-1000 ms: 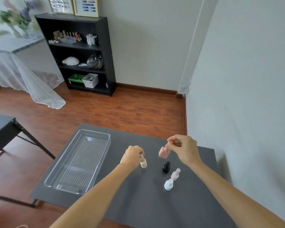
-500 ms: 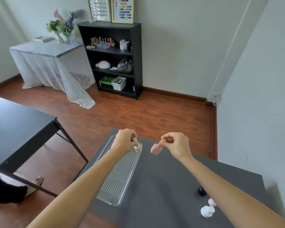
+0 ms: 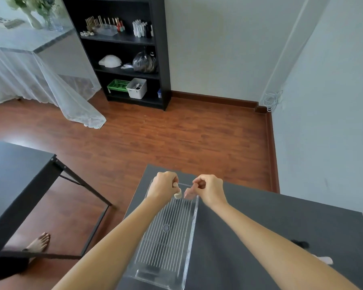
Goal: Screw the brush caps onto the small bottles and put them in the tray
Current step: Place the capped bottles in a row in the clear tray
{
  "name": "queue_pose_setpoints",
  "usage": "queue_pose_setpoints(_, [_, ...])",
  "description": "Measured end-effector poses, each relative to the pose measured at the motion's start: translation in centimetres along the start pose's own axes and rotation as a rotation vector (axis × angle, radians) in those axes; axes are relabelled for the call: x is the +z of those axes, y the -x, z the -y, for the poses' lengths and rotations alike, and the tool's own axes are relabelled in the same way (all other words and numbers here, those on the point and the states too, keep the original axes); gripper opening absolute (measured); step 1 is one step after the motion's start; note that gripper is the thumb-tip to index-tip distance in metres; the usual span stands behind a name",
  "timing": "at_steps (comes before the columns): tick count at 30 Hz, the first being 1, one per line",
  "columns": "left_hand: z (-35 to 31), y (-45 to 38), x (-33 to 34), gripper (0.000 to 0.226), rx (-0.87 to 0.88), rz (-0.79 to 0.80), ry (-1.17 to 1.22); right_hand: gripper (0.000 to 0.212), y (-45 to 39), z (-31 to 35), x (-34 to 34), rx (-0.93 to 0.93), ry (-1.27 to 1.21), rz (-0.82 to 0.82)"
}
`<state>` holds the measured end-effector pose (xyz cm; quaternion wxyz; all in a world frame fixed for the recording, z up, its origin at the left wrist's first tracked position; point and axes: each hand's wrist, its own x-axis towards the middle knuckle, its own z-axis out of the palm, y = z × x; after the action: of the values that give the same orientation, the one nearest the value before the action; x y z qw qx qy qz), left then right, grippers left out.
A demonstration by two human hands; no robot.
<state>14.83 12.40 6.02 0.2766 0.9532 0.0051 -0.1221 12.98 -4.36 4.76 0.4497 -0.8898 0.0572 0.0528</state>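
My left hand (image 3: 163, 187) grips a small cream bottle (image 3: 178, 194) by its top. My right hand (image 3: 210, 189) pinches a small pink bottle (image 3: 188, 193) the same way. Both bottles hang side by side, almost touching, over the far end of the clear plastic tray (image 3: 153, 268), which lies lengthwise on the dark grey table (image 3: 228, 237). At the right, behind my right forearm, a black bottle (image 3: 300, 244) and a white bottle (image 3: 325, 259) stand on the table, partly hidden.
A second black table (image 3: 15, 181) stands to the left, with another person's bare foot (image 3: 39, 243) under it. Wooden floor lies beyond the table's far edge. A black shelf unit (image 3: 124, 49) stands against the back wall, and a grey wall is close on the right.
Both hands have carried their bottles left from the table's right part to above the tray's far end. The bottles have come closer together. The view has swung left.
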Motion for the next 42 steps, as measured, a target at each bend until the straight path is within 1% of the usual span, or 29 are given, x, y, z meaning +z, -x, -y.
queue_pose_setpoints(3, [0.4, -0.7, 0.7, 0.012, 0.032, 0.033, -0.008, 0.012, -0.3, -0.7, 1.1, 0.01, 0.058, 0.009])
queue_pose_setpoints(9, [0.8, -1.8, 2.0, 0.008, 0.096, 0.078, -0.027, 0.014, -0.3, -1.5, 2.2, 0.014, 0.152, 0.057])
queue_pose_setpoints(16, [1.0, -2.1, 2.9, 0.009, 0.131, 0.104, -0.063, 0.005, -0.1, -2.0, 2.2, -0.015, 0.154, 0.083])
queue_pose_setpoints(19, [0.8, -1.9, 2.8, 0.01, 0.128, 0.117, -0.071, 0.02, 0.6, -2.0, 1.3, 0.008, 0.081, 0.086])
queue_pose_setpoints(20, [0.5, -1.8, 2.6, 0.016, 0.132, 0.116, -0.076, 0.024, 0.9, -2.0, 0.8, -0.006, 0.086, 0.071])
queue_pose_setpoints(21, [0.2, -1.5, 2.5, 0.026, 0.147, 0.107, -0.093, 0.029, 1.4, -2.1, 0.1, -0.013, 0.088, 0.055])
queue_pose_setpoints(23, [-0.8, -0.9, 2.2, 0.049, 0.208, 0.044, -0.139, 0.033, 2.4, -2.4, -1.9, -0.02, 0.087, 0.011])
queue_pose_setpoints(24, [-1.6, -0.6, 2.1, 0.055, 0.249, -0.002, -0.139, 0.032, 2.9, -2.8, -3.1, -0.023, 0.08, -0.018])
queue_pose_setpoints(25, [-2.6, -0.1, 2.0, 0.057, 0.293, -0.046, -0.123, 0.03, 3.5, -3.2, -4.5, -0.024, 0.077, -0.055])
queue_pose_setpoints(27, [-4.9, 1.0, 2.3, 0.053, 0.389, -0.102, -0.084, 0.026, 4.9, -4.3, -7.7, -0.029, 0.089, -0.128])
queue_pose_setpoints(29, [-7.6, 2.4, 3.2, 0.047, 0.482, -0.11, -0.054, 0.023, 6.6, -5.7, -11.3, -0.031, 0.108, -0.189])
queue_pose_setpoints(33, [-13.2, 5.5, 7.1, 0.04, 0.617, -0.032, 0.004, 0.018, 10.4, -9.4, -17.9, 0.043, 0.142, -0.286])
queue_pose_setpoints(37, [-17.5, 8.1, 12.2, 0.04, 0.67, 0.129, 0.004, 0.023, 14.3, -13.8, -22.1, 0.147, 0.184, -0.352])
queue_pose_setpoints(39, [-19.1, 9.0, 14.5, 0.042, 0.675, 0.219, -0.008, 0.029, 16.0, -15.8, -23.2, 0.196, 0.21, -0.327])
queue_pose_setpoints(42, [-21.0, 10.0, 17.3, 0.045, 0.664, 0.314, -0.033, 0.041, 17.9, -18.2, -23.7, 0.253, 0.23, -0.238])
